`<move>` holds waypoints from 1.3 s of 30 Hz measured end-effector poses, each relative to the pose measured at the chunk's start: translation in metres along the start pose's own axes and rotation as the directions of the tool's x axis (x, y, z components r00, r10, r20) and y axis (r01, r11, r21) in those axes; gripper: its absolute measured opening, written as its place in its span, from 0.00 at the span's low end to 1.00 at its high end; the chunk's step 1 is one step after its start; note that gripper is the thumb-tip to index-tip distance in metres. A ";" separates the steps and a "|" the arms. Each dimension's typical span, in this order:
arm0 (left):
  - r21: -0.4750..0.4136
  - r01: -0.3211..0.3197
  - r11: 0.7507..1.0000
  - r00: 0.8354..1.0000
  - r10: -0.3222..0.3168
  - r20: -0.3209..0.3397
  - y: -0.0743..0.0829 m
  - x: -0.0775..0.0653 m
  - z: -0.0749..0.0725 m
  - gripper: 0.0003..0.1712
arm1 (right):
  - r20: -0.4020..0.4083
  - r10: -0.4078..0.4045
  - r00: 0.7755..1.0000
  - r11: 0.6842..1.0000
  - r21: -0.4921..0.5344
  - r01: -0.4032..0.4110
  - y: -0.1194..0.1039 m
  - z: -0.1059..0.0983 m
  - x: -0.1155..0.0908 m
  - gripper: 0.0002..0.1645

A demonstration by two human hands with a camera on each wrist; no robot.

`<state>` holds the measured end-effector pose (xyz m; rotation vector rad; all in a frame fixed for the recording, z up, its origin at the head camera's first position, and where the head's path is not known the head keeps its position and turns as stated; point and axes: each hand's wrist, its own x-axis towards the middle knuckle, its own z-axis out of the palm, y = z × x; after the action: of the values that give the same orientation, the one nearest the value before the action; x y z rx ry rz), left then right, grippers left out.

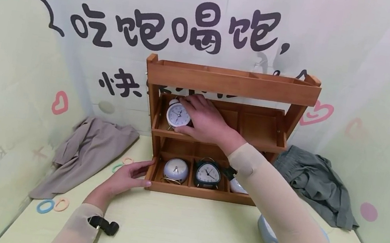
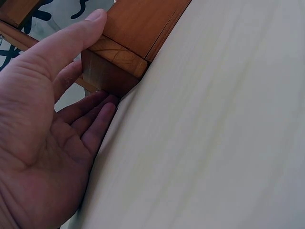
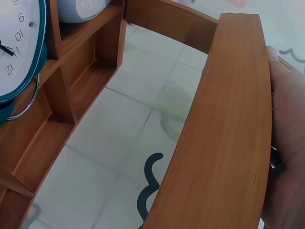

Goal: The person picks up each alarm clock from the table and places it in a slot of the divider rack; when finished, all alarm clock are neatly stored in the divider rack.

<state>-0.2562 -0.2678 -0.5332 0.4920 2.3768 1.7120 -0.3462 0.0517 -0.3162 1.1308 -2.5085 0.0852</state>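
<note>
A white twin-bell alarm clock (image 1: 178,114) stands in the left compartment of the wooden shelf's (image 1: 203,193) middle tier. My right hand (image 1: 204,121) holds it from the right, fingers over its top and thumb low by the front. In the right wrist view the tier's board hides the clock and most of the fingers. My left hand (image 1: 127,178) grips the shelf's lower left corner, thumb on the front and fingers along the side. On the bottom tier sit a round lavender clock (image 1: 176,170), a dark green triangular clock (image 1: 208,174) and a pale clock (image 1: 237,186) partly behind my right arm.
A taupe cloth (image 1: 89,156) lies left of the shelf, a grey-green garment (image 1: 318,184) right of it. A blue ring (image 1: 45,206) and an orange ring (image 1: 62,204) lie at the left. A light blue object (image 1: 269,233) shows partly from under my right forearm.
</note>
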 end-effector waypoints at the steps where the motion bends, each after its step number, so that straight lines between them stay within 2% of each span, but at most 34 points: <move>1: 0.001 0.000 1.000 1.000 0.000 0.000 0.000 0.000 0.000 0.48 | 0.001 0.001 1.000 1.000 0.008 -0.001 0.000 0.000 0.000 0.62; 6: -0.007 0.000 1.000 1.000 0.000 0.004 0.000 0.000 0.000 0.48 | 0.014 0.007 1.000 0.999 0.040 -0.008 -0.001 0.000 -0.002 0.60; 13: -0.011 -0.010 1.000 1.000 0.010 0.007 0.000 0.000 -0.001 0.47 | 0.025 0.048 0.999 0.987 0.150 -0.052 -0.002 -0.004 0.000 0.58; 28: -0.002 0.000 1.000 1.000 0.000 0.000 0.001 0.000 0.001 0.48 | 0.023 0.054 0.998 0.979 0.197 -0.057 -0.005 -0.003 -0.009 0.62; 33: -0.005 0.002 1.000 1.000 -0.002 -0.004 0.001 0.000 0.002 0.48 | -0.021 0.034 0.999 0.977 0.213 -0.029 -0.001 -0.006 -0.026 0.62; 39: -0.002 0.002 1.000 1.000 -0.002 -0.006 0.000 0.000 0.001 0.48 | -0.061 0.051 0.997 0.971 0.237 -0.035 0.003 -0.011 -0.070 0.60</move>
<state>-0.2564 -0.2672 -0.5337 0.4844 2.3788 1.7176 -0.3034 0.1056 -0.3315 1.1416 -2.5123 0.4373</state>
